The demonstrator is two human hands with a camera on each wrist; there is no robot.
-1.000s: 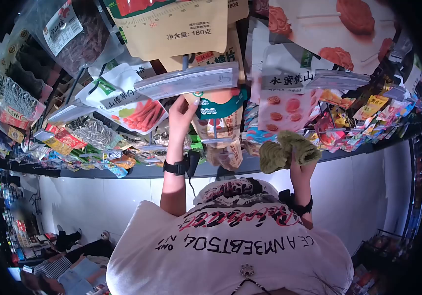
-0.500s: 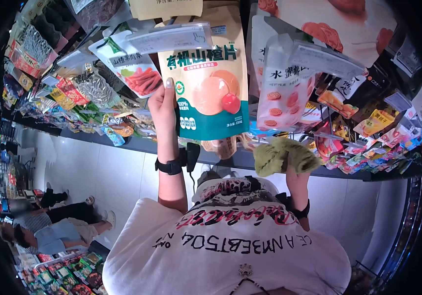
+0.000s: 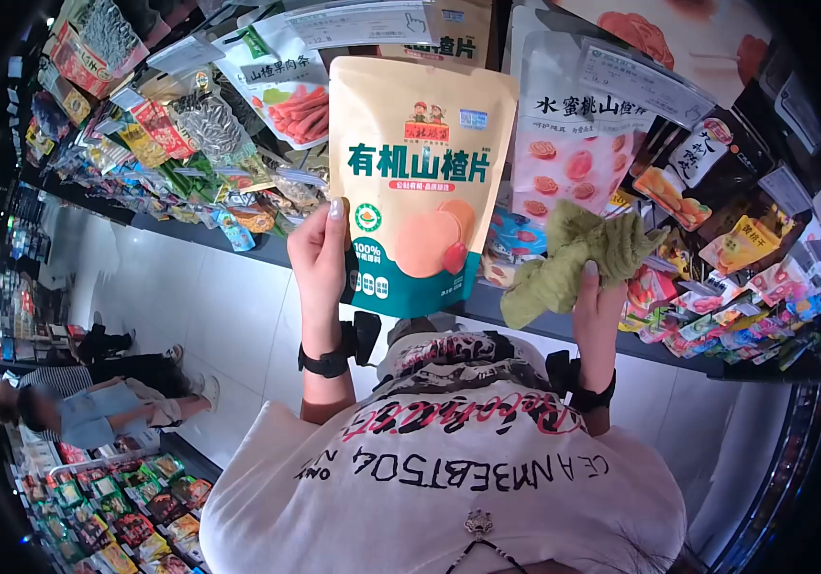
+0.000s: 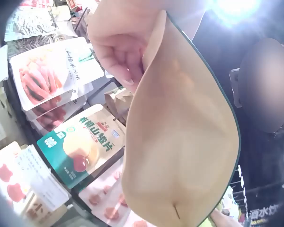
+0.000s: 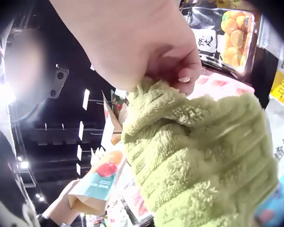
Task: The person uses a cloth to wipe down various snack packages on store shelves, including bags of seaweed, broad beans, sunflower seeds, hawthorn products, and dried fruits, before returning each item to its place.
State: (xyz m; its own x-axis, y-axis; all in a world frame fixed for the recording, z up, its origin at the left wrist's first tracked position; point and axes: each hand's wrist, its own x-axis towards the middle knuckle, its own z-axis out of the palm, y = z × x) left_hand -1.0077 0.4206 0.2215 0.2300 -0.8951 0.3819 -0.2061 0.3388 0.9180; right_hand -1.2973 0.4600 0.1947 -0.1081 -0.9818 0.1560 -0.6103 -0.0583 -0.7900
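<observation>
In the head view my left hand [image 3: 318,263] grips a beige and teal pouch of hawthorn slices [image 3: 420,201] by its left edge, thumb across the front. The pouch hangs upright in front of the rack with its printed face toward me. From the left wrist, the plain base of the pouch [image 4: 180,137] fills the middle, and curled fingers [image 4: 118,59] show behind its edge. My right hand [image 3: 600,301] pinches a crumpled green ribbed cloth [image 3: 568,258] to the right of the pouch. Close up in the right wrist view, the fluffy cloth [image 5: 199,156] droops below the curled fingers.
A pink peach hawthorn pouch [image 3: 573,143] and a white hawthorn strip pouch [image 3: 281,91] hang on the rack behind clear price tags [image 3: 645,81]. Many small snack packs fill both sides. People [image 3: 104,411] are at the lower left, near a bin of packets [image 3: 123,507].
The hawthorn pouch has come off the rack, down and toward me in my left hand. My right hand has lifted the green cloth slightly. The view has shifted over the rack.
</observation>
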